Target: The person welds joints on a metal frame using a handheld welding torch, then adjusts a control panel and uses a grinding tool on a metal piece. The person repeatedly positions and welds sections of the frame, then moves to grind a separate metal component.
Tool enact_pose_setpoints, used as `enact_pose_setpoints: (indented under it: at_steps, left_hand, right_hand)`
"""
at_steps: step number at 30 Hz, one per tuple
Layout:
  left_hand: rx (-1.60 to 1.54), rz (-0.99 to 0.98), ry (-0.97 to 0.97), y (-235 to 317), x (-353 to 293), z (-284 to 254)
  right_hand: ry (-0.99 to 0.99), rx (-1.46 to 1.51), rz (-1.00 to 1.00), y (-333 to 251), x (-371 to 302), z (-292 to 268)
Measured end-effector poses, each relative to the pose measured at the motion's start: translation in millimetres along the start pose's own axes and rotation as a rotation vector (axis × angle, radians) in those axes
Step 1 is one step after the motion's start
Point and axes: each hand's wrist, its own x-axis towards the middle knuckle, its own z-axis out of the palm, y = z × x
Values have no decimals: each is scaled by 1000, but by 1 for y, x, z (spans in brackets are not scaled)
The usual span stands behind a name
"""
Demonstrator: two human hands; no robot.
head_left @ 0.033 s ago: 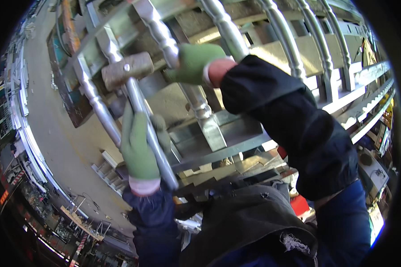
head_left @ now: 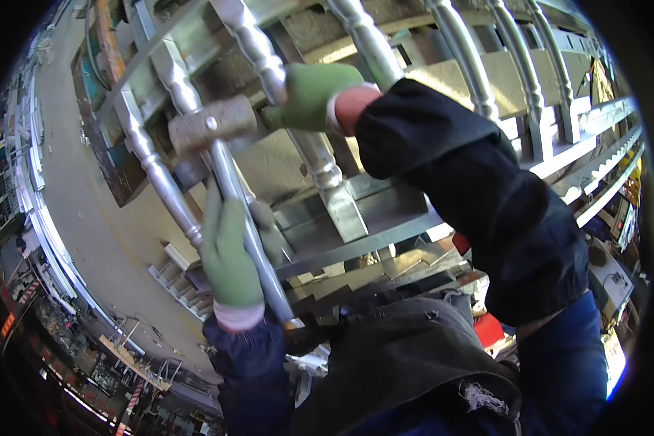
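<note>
My left hand [head_left: 231, 254], in a green glove, is closed around the silvery tube handle of a mallet [head_left: 248, 225]. Green fingers lie left of the handle, and a grey part of the glove shows at its right. The worn, blocky mallet head [head_left: 212, 125] is above the hand, over a metal railing. My right hand [head_left: 316, 94], gloved the same way, is curled over a turned metal baluster [head_left: 325, 171]. Its fingertips are largely hidden and lie close to the mallet head's right end. Another shiny baluster [head_left: 156, 167] runs just left of the mallet.
More balusters [head_left: 465, 58] stand in a row to the right, joined to a flat metal rail [head_left: 370, 240]. A toothed metal strip [head_left: 607, 171] lies at the far right. Long pale bars [head_left: 47, 225] line the floor at left. Something red [head_left: 488, 330] lies below my right arm.
The mallet head has shifted slightly right and down, closer to my right hand. My right hand stays on the same baluster.
</note>
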Motion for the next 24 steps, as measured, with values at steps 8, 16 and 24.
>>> enact_pose_setpoints:
  at_steps: [8, 16, 24]
  left_hand:
    - [64, -354, 58, -63, -101, -14]
    - [205, -276, 39, -77, -108, -17]
    - [251, -116, 50, -63, -94, -38]
  right_hand:
    - [70, -14, -104, -2, 10, 19]
    - [148, -6, -82, -2, 7, 26]
    - [158, -12, -87, 6, 11, 25]
